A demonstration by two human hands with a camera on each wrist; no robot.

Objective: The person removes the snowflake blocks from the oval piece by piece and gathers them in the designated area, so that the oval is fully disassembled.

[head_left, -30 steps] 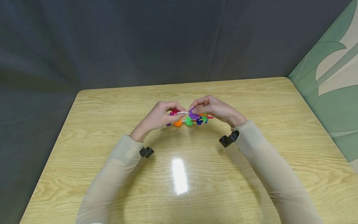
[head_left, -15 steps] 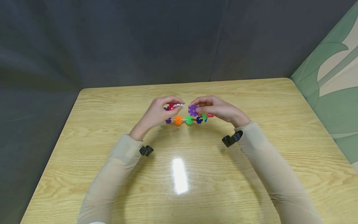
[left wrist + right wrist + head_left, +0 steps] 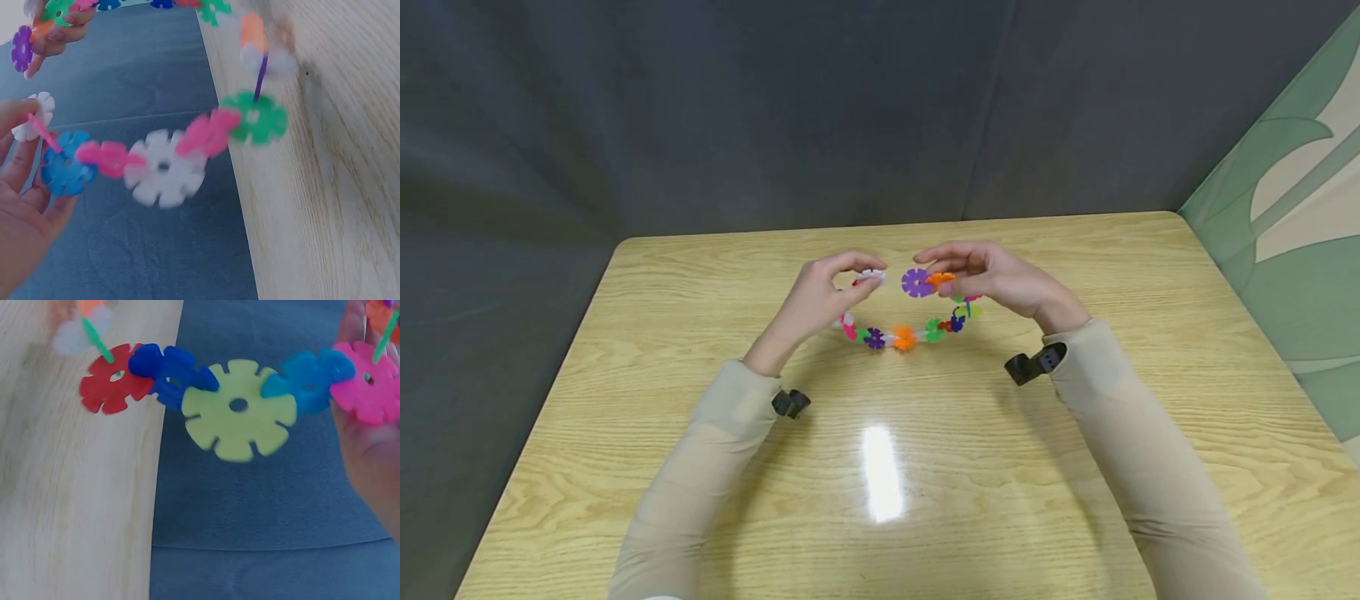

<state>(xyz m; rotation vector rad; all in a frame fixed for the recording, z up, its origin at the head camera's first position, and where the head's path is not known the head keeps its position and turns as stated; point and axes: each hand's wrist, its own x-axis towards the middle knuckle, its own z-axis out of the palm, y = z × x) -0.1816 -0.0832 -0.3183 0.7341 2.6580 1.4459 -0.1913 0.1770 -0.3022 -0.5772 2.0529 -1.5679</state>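
A person's two bare hands hold a chain (image 3: 904, 337) of slotted, flower-edged plastic discs over a wood-grain table (image 3: 925, 542). The purple disc (image 3: 916, 282) ends the chain on the right hand's side and shows its flat face to the head camera.

Left of the purple disc, across a gap, the left hand (image 3: 820, 292) pinches a white disc (image 3: 872, 274), the chain's other end, between thumb and fingertips. Just right of the purple disc, the right hand (image 3: 1009, 279) grasps the orange disc (image 3: 942, 279) joined to it — thumb in front, index finger reaching above the purple disc.

The chain makes an unclosed ring, its long axis running left to right. The gap lies beside the purple disc, and the curve bows from there towards the person.

The left wrist view shows what the left hand mostly hides from the head camera: a blue disc (image 3: 69, 164), then a larger-looking white one between two pink ones. The right wrist view reveals a pink disc (image 3: 369, 381) against the right hand, then light blue, yellow-green, dark blue and red — blurred orange and white pieces beyond.
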